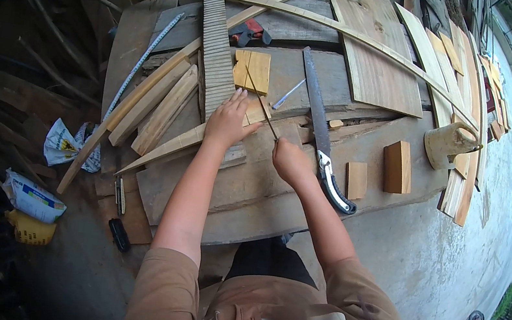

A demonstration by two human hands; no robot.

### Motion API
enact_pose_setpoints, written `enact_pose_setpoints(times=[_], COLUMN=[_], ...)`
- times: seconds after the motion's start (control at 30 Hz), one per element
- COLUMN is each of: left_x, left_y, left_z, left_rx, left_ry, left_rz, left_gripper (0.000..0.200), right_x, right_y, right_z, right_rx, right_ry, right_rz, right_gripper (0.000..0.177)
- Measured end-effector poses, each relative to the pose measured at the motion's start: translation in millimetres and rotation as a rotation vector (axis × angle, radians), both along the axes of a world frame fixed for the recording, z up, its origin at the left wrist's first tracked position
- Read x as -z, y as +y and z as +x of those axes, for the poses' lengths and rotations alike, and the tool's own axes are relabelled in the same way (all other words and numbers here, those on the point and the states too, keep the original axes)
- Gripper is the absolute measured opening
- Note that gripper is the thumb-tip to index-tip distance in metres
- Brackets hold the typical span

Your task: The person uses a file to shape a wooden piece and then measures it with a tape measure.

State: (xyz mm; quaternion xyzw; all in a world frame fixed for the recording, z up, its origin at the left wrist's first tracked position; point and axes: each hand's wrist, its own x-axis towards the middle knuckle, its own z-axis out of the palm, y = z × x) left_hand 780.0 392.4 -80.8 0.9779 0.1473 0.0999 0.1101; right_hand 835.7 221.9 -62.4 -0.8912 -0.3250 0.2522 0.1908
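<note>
Well left of the long-bladed saw with a black-and-silver curved handle [321, 127], you have two white printed plastic bags [35, 196]. Nearer to the saw, still on its left, come one pale blue ribbon-like strip [158, 39] and two stout, pale timber offcuts [168, 110].

Your left hand [230, 120] is left of the saw, laid flat over one narrow, pale, tapering wooden strip [165, 153]. The strip lies under your palm, your fingertips reaching past its far edge; those fingers are straight and close together, the thumb held out toward the saw.

Beyond that hand, also left of the saw, are one long, grey-brown, close-grooved wooden slat [216, 49], one yellow square wooden block [260, 75] and one red-and-black tool [251, 33].

Your right hand [291, 163], just left of where the saw's blade meets its handle, has its fingers curled in, pinching the near end of one thin, dark rod [265, 110]. The rod runs out ahead of your fingers, away from the saw, over the strip's right end to the yellow block; you can't tell whether it touches either.

Between rod and saw is one slim white pen-like stick [288, 94]. Right of the saw stand two brown wooden blocks [397, 167], then one yellowish plastic jug [440, 145].
</note>
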Motion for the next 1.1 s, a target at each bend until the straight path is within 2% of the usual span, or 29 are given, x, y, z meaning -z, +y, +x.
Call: enact_pose_setpoints(times=[0.1,0.17,0.3,0.4,0.53,0.63,0.77,0.87,1.03,1.1], left_x=[0.2,0.4,-0.1,-1.9,2.5,2.2,-1.5,1.4,2.8,1.4], left_y=[1.1,0.4,1.0,0.0,1.2,1.1,-0.1,-2.6,1.2,-0.4], left_z=[0.4,-1.7,0.5,-0.9,1.4,1.3,2.0,0.4,2.0,1.5], left_rx=[-0.041,-0.043,-0.021,-0.021,-0.037,-0.056,-0.047,-0.073,-0.066,-0.067], left_ry=[0.021,0.014,-0.045,-0.035,0.023,0.026,0.000,0.026,0.035,0.019], left_rz=[-0.022,-0.023,-0.035,-0.031,0.001,0.004,-0.026,-0.048,0.008,-0.001], left_gripper=[0.059,0.059,0.058,0.058,0.062,0.062,0.058,0.058,0.061,0.060], right_x=[13.8,1.8,-8.2,-16.0,8.5,15.2,5.1,-10.9,8.3,12.5], right_y=[27.5,7.0,-77.8,-76.8,9.3,21.0,-61.7,-84.4,13.9,30.2], right_z=[14.6,0.8,-41.9,-36.9,7.9,13.1,-28.8,-34.4,16.4,19.1], right_rx=[-0.032,0.015,0.015,0.009,-0.040,-0.028,-0.014,-0.016,-0.091,-0.029], right_ry=[-0.038,-0.014,0.036,0.048,-0.043,-0.059,0.025,0.054,-0.012,-0.027], right_rz=[0.016,0.026,-0.127,-0.144,0.009,0.065,-0.097,-0.136,0.019,0.047], right_gripper=[0.026,0.025,0.024,0.024,0.023,0.023,0.021,0.022,0.023,0.024])
